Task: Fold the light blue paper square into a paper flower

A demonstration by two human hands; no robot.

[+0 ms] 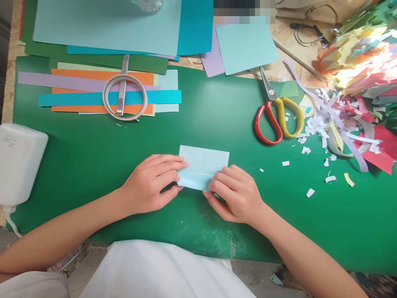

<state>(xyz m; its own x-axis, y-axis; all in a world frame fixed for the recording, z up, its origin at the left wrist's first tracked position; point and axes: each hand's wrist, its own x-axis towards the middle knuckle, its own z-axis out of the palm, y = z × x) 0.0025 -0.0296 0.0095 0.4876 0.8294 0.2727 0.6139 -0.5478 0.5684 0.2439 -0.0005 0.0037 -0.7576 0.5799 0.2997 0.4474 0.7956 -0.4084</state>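
Observation:
A small piece of light blue paper (203, 165) lies on the green table mat (211, 111), with a crease or fold along its near edge. My left hand (155, 182) pinches its left side between fingers and thumb. At the near right corner, my right hand (234, 192) grips the paper with curled fingers and the thumb below. Part of the right edge is hidden under that hand. Scissors (271, 107) with one red and one yellow handle lie beyond my right hand, blades pointing away.
Paper strips (87, 99) lie at the left, topped by a roll of tape (105, 97) and a metal tool (122, 93). Large coloured sheets (108, 25) are stacked behind. Paper scraps (322, 120) spread at the right. A white power bank (23, 165) with a cable stands at the left edge.

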